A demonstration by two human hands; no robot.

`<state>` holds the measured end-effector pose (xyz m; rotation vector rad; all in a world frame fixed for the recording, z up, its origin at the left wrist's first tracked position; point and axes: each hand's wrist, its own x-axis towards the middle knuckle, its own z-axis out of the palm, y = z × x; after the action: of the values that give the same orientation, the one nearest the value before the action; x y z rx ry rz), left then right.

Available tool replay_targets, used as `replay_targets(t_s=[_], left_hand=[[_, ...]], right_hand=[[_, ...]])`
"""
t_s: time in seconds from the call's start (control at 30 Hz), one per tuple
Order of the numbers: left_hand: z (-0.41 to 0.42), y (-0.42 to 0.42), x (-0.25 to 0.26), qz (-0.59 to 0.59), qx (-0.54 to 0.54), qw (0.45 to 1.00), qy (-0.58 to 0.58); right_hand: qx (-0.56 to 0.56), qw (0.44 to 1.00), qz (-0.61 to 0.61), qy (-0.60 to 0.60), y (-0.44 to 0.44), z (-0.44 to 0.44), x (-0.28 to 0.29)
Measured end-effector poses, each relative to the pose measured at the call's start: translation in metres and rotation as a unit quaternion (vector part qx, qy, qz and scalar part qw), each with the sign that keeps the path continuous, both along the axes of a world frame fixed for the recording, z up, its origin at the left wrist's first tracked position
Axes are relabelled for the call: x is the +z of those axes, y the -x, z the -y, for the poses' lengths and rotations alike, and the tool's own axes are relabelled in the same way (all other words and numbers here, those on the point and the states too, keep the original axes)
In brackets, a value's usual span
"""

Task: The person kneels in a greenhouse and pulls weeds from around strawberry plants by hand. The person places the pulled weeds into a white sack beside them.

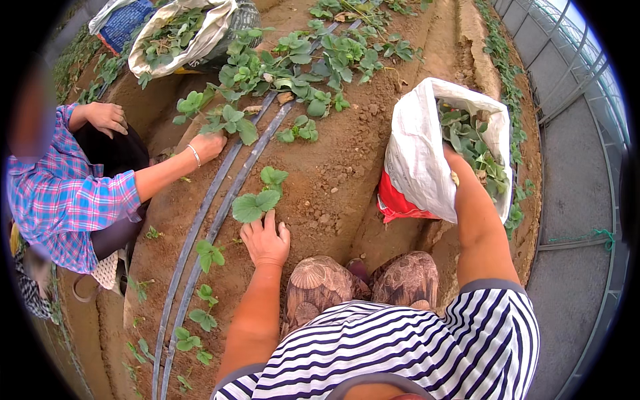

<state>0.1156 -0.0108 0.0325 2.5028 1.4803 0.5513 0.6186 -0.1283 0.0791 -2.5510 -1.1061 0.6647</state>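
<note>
My left hand point(265, 239) is palm-down on the soil, its fingertips at the base of a small strawberry plant point(257, 204). The leaves partly cover those fingertips, so I cannot see whether they grip the stem. My right arm reaches into a white woven sack point(417, 145) with a red lower part. Only the edge of my right hand point(451, 154) shows at the sack's mouth; its fingers are hidden among the cut or pulled strawberry leaves point(467, 132) inside.
Two drip-irrigation tapes point(232, 167) run along the raised soil bed. A co-worker in a plaid shirt point(75, 195) crouches at left, one hand point(207, 146) among dense strawberry plants point(300, 65). Another leaf-filled sack point(182, 37) stands beyond. A greenhouse side wall point(570, 180) borders the right.
</note>
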Motion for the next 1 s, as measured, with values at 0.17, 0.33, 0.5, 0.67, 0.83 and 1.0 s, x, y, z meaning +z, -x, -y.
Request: replay_targets(t_s=[0.17, 0.33, 0.5, 0.67, 0.83, 1.0], left_hand=[[0.000, -0.009, 0.001, 0.006, -0.017, 1.000, -0.011], [-0.001, 0.002, -0.001, -0.004, -0.001, 1.000, -0.018], [-0.001, 0.003, -0.004, -0.016, 0.002, 1.000, -0.009], [-0.002, -0.006, -0.001, -0.008, -0.017, 1.000, -0.023], [-0.002, -0.003, -0.004, -0.030, -0.010, 0.999, -0.020], [-0.002, -0.001, -0.004, -0.038, -0.017, 0.999, -0.023]], right_hand=[[0.172, 0.964, 0.097, 0.177, -0.029, -0.015, 0.042], [0.013, 0.920, 0.391, 0.011, 0.084, -0.035, 0.189], [0.096, 0.936, 0.121, -0.316, 0.177, -0.074, 0.170], [0.135, 0.985, 0.051, -0.089, 0.164, -0.158, 0.018], [0.023, 0.991, 0.080, -0.105, 0.147, -0.215, -0.045], [-0.019, 0.995, 0.060, -0.075, 0.143, -0.234, -0.049]])
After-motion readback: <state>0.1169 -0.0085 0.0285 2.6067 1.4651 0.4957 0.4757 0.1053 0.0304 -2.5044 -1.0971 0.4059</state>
